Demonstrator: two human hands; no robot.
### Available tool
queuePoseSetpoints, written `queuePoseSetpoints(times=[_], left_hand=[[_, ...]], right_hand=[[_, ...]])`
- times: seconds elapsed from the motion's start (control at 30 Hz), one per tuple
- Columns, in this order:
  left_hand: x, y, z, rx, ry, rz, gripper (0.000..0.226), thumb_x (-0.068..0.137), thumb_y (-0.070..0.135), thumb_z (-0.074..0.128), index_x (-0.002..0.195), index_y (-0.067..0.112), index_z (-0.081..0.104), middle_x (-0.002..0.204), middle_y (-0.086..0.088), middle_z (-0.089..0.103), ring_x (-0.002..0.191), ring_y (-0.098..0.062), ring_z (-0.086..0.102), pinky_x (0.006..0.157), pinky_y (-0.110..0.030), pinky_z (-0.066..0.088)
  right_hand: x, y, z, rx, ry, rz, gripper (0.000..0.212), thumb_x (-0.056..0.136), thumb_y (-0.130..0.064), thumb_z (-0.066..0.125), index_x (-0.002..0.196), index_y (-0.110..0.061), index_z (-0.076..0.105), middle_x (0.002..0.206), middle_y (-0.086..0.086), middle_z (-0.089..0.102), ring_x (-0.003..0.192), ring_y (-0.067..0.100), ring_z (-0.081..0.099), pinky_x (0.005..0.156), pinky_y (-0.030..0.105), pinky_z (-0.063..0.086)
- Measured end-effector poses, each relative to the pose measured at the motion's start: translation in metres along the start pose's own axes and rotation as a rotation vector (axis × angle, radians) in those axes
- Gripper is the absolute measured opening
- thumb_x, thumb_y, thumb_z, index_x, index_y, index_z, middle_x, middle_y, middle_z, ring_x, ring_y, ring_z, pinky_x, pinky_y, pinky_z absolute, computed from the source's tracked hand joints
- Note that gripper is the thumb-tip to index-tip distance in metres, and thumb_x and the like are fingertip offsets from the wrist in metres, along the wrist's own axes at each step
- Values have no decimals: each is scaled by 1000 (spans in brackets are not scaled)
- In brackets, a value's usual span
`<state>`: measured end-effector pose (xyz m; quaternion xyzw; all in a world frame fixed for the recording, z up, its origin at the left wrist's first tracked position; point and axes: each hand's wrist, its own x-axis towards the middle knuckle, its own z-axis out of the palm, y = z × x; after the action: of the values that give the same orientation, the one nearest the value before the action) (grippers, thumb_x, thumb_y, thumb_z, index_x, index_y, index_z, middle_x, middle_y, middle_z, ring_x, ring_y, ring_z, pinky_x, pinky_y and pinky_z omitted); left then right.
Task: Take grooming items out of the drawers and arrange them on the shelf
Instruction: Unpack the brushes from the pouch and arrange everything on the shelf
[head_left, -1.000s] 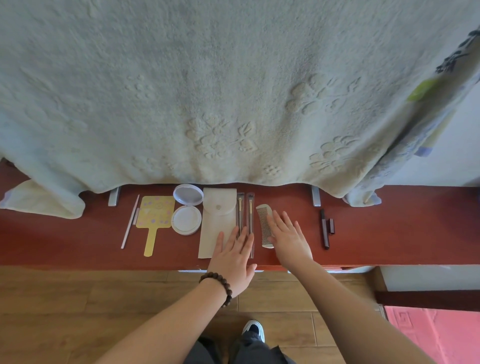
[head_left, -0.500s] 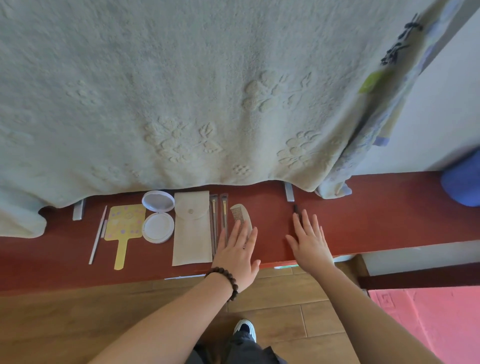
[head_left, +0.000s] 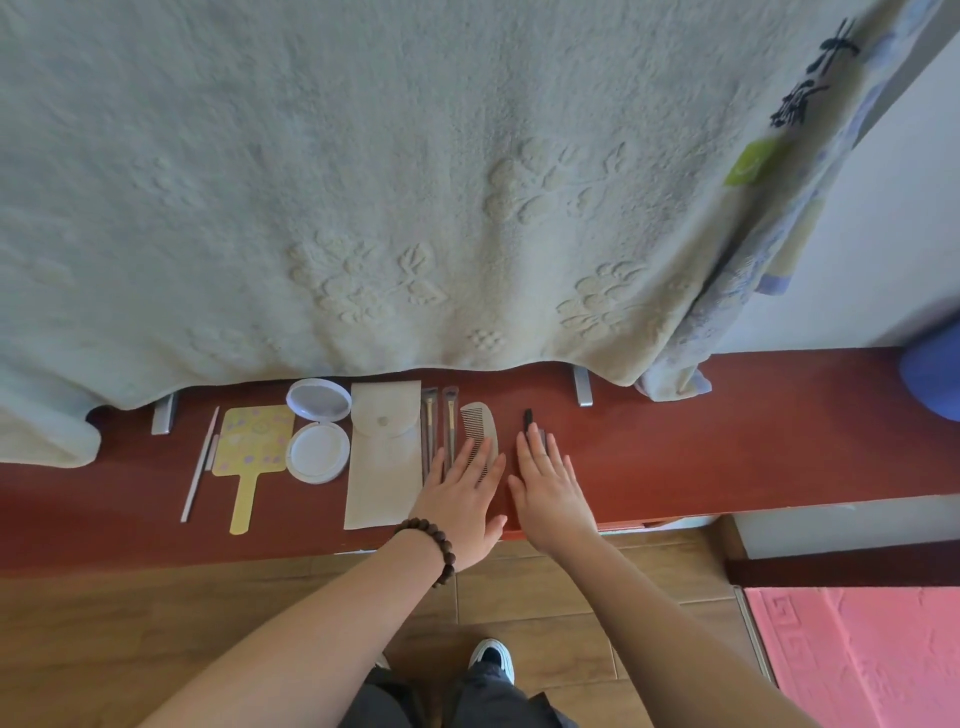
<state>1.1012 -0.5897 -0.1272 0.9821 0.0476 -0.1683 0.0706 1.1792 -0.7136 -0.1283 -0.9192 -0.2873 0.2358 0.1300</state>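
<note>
Sliding in from the right, the dark pencil (head_left: 528, 420) ended up just beside the comb (head_left: 480, 423), w/ only a thin strip of red shelf (head_left: 753, 441) between them. A sec before, it lay well off to the right, apart from the row. So the gap was closed, and the row looked tidy.

Right hand (head_left: 553, 491) lay flat and open on the shelf, fingers (head_left: 535, 449) spread, tips over the low end of the pencil and a small dark bit next to it. It held nothing; it just pressed or nudged. Left hand (head_left: 465, 501) was flat and open too, fingers on the low end of the comb and the two brushes (head_left: 439, 421). No grip on anything there. A bead bracelet (head_left: 434, 545) sat on that wrist.

Left of the brushes came the cream pouch (head_left: 384, 452), then the round white compact (head_left: 318, 431), lid open, then the yellow hand mirror (head_left: 249, 452), then a thin white stick (head_left: 200, 465). All lay side by side, pointing the same way.

A big pale blanket (head_left: 415, 182) hung down behind, its edge just over the back of the shelf.

I think the job was nearly done, maybe all done. No drawers showed, so I couldn't tell if more things were left inside. Next move prob. just lifting both hands off w/o bumping the row.
</note>
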Motion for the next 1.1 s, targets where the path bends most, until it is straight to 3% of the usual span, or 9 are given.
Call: queuePoseSetpoints(times=[0.43,0.6,0.77,0.93,1.1], left_hand=[[-4,7,6,-65,26,-9,76,94,54,33,149,26,-13,159,-1,-17,146,-21,-16,119,-50,-3],[-4,14,8,-77,39,-37,82,93,55,36,149,23,-13,159,-3,-18,146,-22,-17,119,-50,-3],[-3,16,6,-69,71,-37,83,92,56,36,150,21,-14,157,-4,-21,145,-22,-17,119,-50,-4],[1,24,2,-50,75,19,79,93,55,35,149,27,-13,157,-1,-23,145,-23,-19,117,-52,-7],[6,26,3,-27,60,-24,79,93,56,34,150,24,-10,157,-2,-22,146,-23,-16,117,-53,-4]], right_hand=[[0,9,-20,68,9,-22,59,99,-17,26,151,-22,-1,159,-6,-12,146,14,-14,119,39,-5],[3,3,-13,90,-79,-85,57,100,-16,24,151,-23,0,159,-9,-10,146,12,-11,119,37,-6],[3,6,-21,200,-35,-64,57,100,-18,24,151,-27,1,158,-12,-8,146,10,-10,119,36,-6],[2,27,-26,129,-25,-21,58,99,-17,27,152,-24,3,160,-7,-8,146,9,-11,119,36,-6],[2,31,-19,2,-59,-95,63,97,-15,29,152,-29,1,160,-7,-7,146,12,-13,119,38,-6]])
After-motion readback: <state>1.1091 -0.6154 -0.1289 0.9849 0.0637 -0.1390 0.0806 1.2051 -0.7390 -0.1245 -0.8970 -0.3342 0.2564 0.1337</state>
